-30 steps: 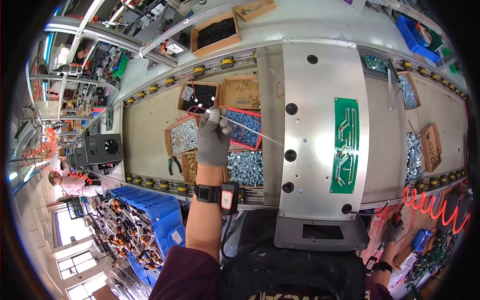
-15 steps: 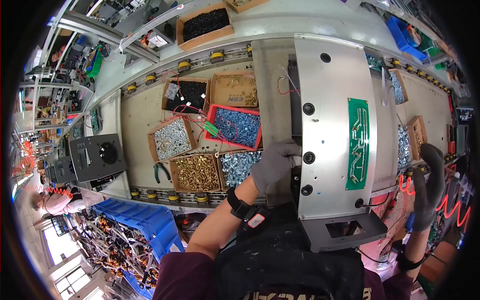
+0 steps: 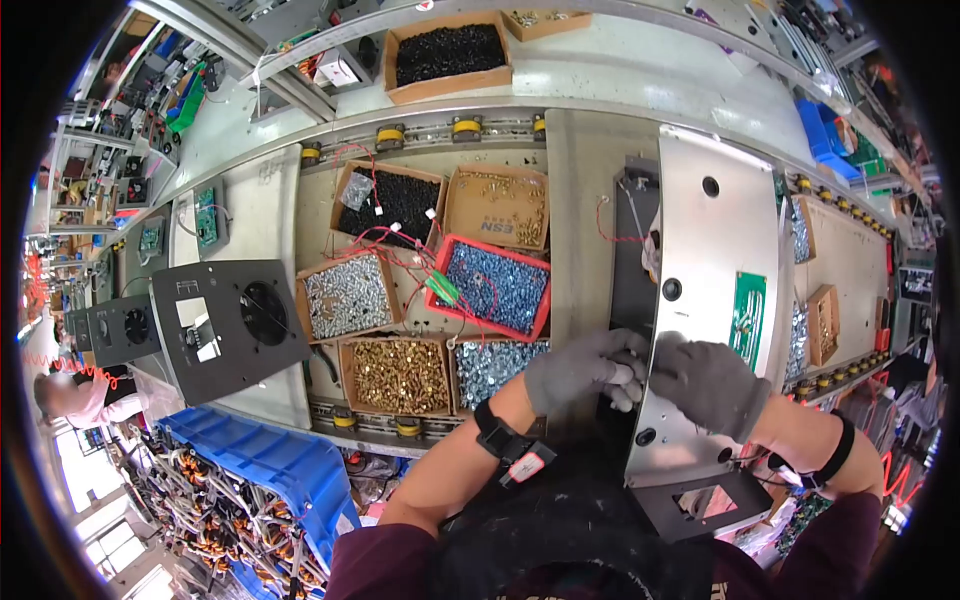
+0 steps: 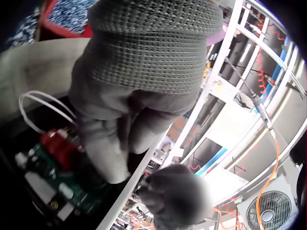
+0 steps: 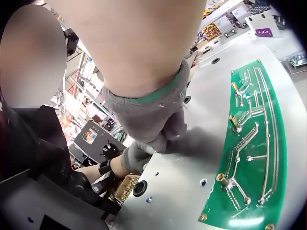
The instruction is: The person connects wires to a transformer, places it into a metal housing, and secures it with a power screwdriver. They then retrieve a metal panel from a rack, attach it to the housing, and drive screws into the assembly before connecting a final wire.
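Note:
A silver metal panel (image 3: 690,250) with black round feet leans over a dark casing (image 3: 632,260). On its outer face sits a green circuit board (image 5: 249,148). My gloved left hand (image 3: 590,375) is at the panel's left edge, its fingers reaching down on the casing side. Whether those fingers hold anything I cannot tell. In the left wrist view a board with a red part (image 4: 60,148) and a white wire (image 4: 36,103) lie inside near them. My gloved right hand (image 3: 710,385) grips the panel's edge opposite, fingers bent; its fingertips are partly hidden in the head view.
To the left stand a red tray of blue screws (image 3: 497,283), a box of brass parts (image 3: 398,405) and a box of silver screws (image 3: 348,295). Red wires with green connectors (image 3: 443,290) lie across them. A dark housing (image 3: 230,330) stands further left, above a blue crate (image 3: 250,440).
My left hand has gone from the wire bundle to the panel's edge; the wires were let go over the trays. My right hand has come in from the right. The panel now leans, baring the casing.

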A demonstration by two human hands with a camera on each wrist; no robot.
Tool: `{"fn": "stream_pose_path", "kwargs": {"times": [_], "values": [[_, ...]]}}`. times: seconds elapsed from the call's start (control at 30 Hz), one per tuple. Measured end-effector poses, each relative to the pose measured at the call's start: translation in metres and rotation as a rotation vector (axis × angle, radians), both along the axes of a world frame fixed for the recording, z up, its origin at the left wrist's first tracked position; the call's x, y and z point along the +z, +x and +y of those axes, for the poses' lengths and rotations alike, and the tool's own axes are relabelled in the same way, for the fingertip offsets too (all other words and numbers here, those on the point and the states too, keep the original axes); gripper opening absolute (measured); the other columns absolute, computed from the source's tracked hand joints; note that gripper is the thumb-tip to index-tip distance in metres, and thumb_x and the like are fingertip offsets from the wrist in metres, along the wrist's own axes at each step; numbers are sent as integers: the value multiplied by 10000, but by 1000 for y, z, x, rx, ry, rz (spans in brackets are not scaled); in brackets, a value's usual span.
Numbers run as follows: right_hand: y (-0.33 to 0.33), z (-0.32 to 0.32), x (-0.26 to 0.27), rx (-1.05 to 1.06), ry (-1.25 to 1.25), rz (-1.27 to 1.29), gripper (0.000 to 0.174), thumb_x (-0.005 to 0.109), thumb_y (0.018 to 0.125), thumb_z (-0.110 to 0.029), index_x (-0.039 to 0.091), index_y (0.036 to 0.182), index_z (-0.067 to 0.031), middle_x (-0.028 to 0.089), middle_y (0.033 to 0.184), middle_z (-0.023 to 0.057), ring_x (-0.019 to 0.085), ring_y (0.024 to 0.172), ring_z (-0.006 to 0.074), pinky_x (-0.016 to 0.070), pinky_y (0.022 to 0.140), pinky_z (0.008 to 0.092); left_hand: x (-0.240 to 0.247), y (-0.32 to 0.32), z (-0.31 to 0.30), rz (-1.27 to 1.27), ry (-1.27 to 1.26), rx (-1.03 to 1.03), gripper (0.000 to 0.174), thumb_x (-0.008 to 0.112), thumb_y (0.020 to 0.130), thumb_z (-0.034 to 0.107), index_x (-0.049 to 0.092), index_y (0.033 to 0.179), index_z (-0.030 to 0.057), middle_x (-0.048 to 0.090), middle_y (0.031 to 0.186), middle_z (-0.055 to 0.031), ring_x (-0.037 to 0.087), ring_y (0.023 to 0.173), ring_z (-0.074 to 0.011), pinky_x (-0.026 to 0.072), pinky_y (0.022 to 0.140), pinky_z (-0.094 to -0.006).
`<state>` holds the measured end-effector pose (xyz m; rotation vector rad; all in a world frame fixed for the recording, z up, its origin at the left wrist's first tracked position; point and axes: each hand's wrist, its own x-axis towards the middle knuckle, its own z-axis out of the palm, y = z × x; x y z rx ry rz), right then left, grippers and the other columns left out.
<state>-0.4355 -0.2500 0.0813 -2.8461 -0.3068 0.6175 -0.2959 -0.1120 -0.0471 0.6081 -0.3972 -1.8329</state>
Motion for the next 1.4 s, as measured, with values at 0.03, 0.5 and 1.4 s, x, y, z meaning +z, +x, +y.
{"fn": "stream_pose_path", "kwargs": {"times": [0.03,0.5,1.4], "values": [[0,-3,3,-13,98,-24,213,561,755,-107,605,962,-85,576,930,110,618,878,251,530,613,350,8,15,-1,-111,47,-65,477,593,859,209,449,1227,-58,626,982,-157,643,730,-192,539,645,-270],[-25,-91,-46,-1112,-195,-584,597,574,889,-417,405,1260,19,473,1186,207,512,1063,323,444,869,406,-34,92,-159,-1406,573,285,532,552,866,500,596,1130,40,658,1008,-150,643,905,-287,491,793,-367],[7,-116,-33,-1185,387,1,465,603,874,-479,576,963,-23,555,723,74,497,608,121,426,569,284,-43,143,-179,-1431,251,166,514,459,917,501,639,1092,53,611,1110,-172,600,981,-329,456,862,-387]]}}
